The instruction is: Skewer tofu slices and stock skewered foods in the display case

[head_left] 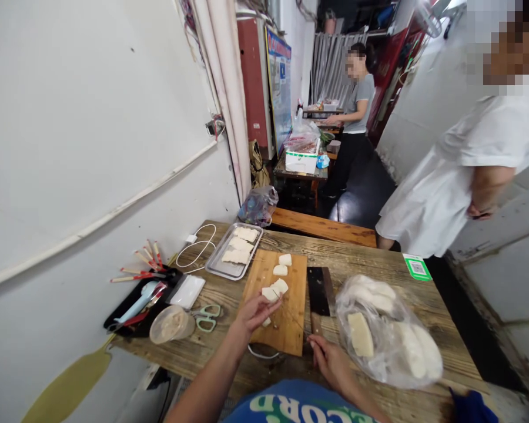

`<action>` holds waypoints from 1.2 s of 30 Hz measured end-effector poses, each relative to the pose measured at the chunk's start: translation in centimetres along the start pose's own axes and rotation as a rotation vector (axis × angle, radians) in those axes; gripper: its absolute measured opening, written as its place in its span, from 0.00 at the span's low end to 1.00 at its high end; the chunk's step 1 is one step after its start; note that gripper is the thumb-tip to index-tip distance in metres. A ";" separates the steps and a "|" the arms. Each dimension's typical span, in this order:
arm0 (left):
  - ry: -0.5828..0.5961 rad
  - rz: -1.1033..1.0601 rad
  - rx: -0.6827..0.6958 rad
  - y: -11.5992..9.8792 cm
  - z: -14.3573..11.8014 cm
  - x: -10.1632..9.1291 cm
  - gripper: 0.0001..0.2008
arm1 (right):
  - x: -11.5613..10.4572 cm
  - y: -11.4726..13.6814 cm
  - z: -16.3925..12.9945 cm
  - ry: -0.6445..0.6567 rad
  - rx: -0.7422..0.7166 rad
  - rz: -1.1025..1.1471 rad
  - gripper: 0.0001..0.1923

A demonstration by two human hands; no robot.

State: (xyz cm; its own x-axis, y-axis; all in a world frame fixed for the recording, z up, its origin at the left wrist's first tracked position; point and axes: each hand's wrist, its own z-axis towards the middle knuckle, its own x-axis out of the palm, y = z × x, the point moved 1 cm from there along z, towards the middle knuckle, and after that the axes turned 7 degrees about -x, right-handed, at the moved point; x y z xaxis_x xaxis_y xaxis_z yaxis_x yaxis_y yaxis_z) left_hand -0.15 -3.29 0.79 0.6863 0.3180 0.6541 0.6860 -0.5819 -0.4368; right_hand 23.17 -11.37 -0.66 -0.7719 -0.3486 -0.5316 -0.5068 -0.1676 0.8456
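Note:
My left hand [254,311] rests on the wooden cutting board [291,320], fingers closed on a white rice-cake piece [271,294] with more white pieces [281,270] lined up beyond it. My right hand [328,358] sits at the near board edge, touching the wooden handle of a dark cleaver [320,291] that lies flat beside the board; whether it grips the handle is unclear. A metal tray [224,269] holding several white slices stands past the board's far left corner.
A clear plastic bag [388,332] of white cakes lies at right. Scissors [207,317], a lidded tub [171,324], a black tray [127,308] with utensils and chopsticks sit left by the wall. A person in white [458,176] stands at right; another person [357,117] stands far back.

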 end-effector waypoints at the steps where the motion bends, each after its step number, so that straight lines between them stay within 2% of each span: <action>1: 0.005 -0.066 -0.021 -0.1 0.0 0.5 0.17 | -0.2 0.2 -0.1 -0.015 -0.019 -0.026 0.27; 5: -0.114 -0.244 0.073 -0.6 0.7 1.6 0.07 | -0.8 0.3 -1.0 -0.081 -0.128 -0.116 0.24; 11: -0.209 -0.306 0.170 -0.7 2.1 2.3 0.05 | -1.2 0.7 -1.5 -0.041 -0.214 -0.220 0.22; 15: -0.214 -0.324 0.165 -0.3 2.3 2.9 0.06 | -1.5 1.2 -1.3 -0.023 -0.195 -0.229 0.21; 30: -0.214 -0.226 0.217 0.4 1.5 4.8 0.06 | -1.0 0.5 -1.6 -0.128 -0.225 -0.200 0.21; 36: -0.210 -0.229 0.251 1.0 1.6 5.0 0.07 | -0.2 -0.2 -1.4 -0.080 -0.216 -0.253 0.22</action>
State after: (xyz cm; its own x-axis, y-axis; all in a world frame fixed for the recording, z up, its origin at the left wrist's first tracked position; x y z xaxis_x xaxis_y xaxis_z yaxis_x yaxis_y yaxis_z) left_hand 4.34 -1.06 2.62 0.5256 0.5795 0.6228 0.8467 -0.2856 -0.4489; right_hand 23.96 -12.53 -0.62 -0.6637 -0.1991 -0.7210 -0.5998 -0.4342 0.6721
